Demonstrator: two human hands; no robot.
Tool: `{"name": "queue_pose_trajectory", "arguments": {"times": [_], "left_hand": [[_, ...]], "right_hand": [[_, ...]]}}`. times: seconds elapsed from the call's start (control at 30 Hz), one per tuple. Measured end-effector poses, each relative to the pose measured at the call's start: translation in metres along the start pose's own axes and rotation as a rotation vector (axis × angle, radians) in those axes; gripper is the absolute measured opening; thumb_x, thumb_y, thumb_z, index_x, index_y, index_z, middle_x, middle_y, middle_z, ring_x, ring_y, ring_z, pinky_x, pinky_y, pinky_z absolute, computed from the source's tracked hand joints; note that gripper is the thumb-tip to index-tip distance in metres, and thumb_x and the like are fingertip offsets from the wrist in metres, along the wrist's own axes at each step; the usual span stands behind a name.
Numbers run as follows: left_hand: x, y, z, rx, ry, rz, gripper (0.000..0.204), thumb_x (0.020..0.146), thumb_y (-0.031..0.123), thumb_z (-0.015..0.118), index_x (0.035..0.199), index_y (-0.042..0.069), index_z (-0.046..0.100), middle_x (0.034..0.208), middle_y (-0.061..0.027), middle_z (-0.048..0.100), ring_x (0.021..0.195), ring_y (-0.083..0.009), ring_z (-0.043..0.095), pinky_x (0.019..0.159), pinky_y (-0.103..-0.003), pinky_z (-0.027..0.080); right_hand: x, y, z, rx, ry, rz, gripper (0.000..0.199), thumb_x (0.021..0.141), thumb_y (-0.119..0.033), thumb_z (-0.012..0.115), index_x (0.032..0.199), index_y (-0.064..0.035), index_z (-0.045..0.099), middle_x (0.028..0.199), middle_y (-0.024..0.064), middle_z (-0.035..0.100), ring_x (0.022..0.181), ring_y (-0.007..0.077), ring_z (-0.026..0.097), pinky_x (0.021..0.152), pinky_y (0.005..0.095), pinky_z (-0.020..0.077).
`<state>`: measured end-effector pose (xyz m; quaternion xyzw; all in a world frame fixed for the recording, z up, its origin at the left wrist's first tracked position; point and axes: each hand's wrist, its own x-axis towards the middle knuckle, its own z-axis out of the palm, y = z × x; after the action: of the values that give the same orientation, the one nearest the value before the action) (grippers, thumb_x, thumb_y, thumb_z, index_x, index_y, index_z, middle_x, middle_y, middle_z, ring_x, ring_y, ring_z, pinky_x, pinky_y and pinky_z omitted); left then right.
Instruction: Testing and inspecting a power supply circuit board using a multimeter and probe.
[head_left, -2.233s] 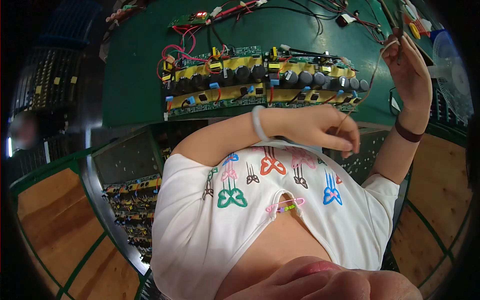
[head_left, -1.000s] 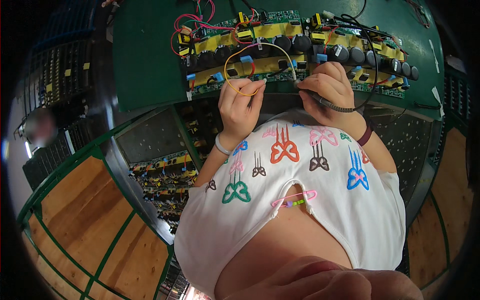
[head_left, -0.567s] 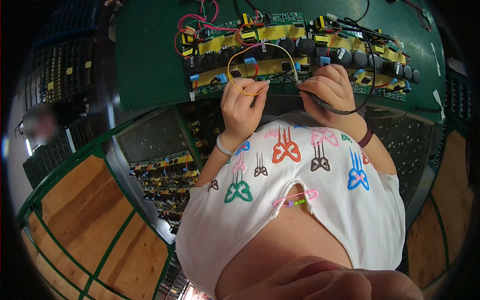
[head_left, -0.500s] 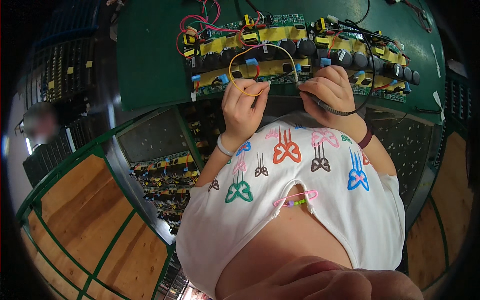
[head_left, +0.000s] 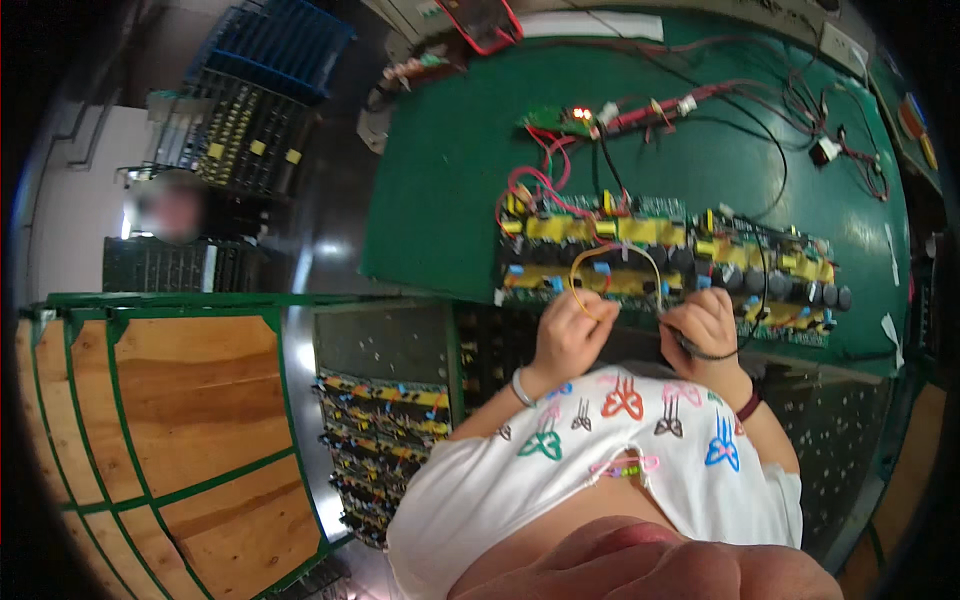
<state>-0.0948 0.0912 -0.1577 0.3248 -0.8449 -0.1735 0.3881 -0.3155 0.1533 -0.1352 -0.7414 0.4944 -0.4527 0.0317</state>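
My left hand (head_left: 572,336) is closed with its fingertips pinched on one end of a yellow wire (head_left: 577,262). The wire arches over the near edge of a circuit board (head_left: 545,228) and comes down at my right hand (head_left: 706,330). That hand is closed around a black cable (head_left: 712,356), whose thick ribbed sleeve shows below the fingers. The pale end of the wire is at the right fingertips; whether it is joined to the cable is too small to tell. A second board (head_left: 815,268) with black capacitors and yellow-wrapped parts lies to the right.
Beyond the boards on the green bench (head_left: 440,200) lie a small board with a lit red display (head_left: 580,114), bundled red wires (head_left: 660,112) and a red-edged phone (head_left: 482,24). Racked boards (head_left: 385,430) stand lower left, beside wood-panelled carts (head_left: 210,375). Another person (head_left: 170,212) is far left.
The view has tilted up, so the boards and my hands sit lower and more of the bench's far side shows. Both hands keep their hold on the wire and cable.
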Motion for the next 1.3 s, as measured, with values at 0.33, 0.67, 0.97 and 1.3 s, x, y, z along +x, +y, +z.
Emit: {"name": "queue_pose_trajectory", "arguments": {"times": [0.33,0.67,0.97,1.3], "left_hand": [[0.004,0.004,-0.004,-0.02,-0.017,0.003,0.018,0.079,0.0,0.078,0.095,0.004,0.069,0.089,-0.0096,0.061,0.078,-0.0284,0.062,0.068,-0.038,0.05],[0.008,0.005,-0.006,0.001,-0.064,-0.025,0.02,0.077,-0.002,0.079,0.094,0.004,0.07,0.088,-0.0103,0.063,0.078,-0.0286,0.063,0.068,-0.037,0.051],[0.01,0.004,-0.006,0.026,-0.094,-0.011,0.019,0.077,-0.004,0.078,0.093,0.002,0.07,0.087,-0.0109,0.062,0.077,-0.0287,0.061,0.067,-0.037,0.049],[0.01,0.003,-0.004,0.038,-0.102,0.023,0.021,0.078,-0.004,0.079,0.096,0.003,0.071,0.088,-0.0097,0.062,0.077,-0.0281,0.06,0.066,-0.036,0.048]], "right_hand": [[0.001,-0.003,-0.001,0.017,0.027,0.004,0.03,0.061,0.003,0.074,0.087,-0.0074,0.064,0.076,0.0041,0.059,0.077,0.026,0.058,0.074,0.0416,0.0464],[-0.006,0.004,-0.004,0.044,0.181,0.011,0.031,0.054,0.003,0.07,0.083,-0.0042,0.062,0.072,0.0073,0.056,0.069,0.0295,0.056,0.064,0.0411,0.0446],[-0.015,0.007,-0.002,0.018,0.217,0.064,0.031,0.051,0.002,0.07,0.08,-0.0049,0.061,0.069,0.0062,0.054,0.065,0.0275,0.054,0.058,0.0373,0.0432],[-0.017,0.01,0.0,0.014,0.183,0.069,0.033,0.05,0.003,0.07,0.08,-0.0059,0.061,0.069,0.0057,0.054,0.065,0.0267,0.054,0.057,0.0365,0.0426]]}}
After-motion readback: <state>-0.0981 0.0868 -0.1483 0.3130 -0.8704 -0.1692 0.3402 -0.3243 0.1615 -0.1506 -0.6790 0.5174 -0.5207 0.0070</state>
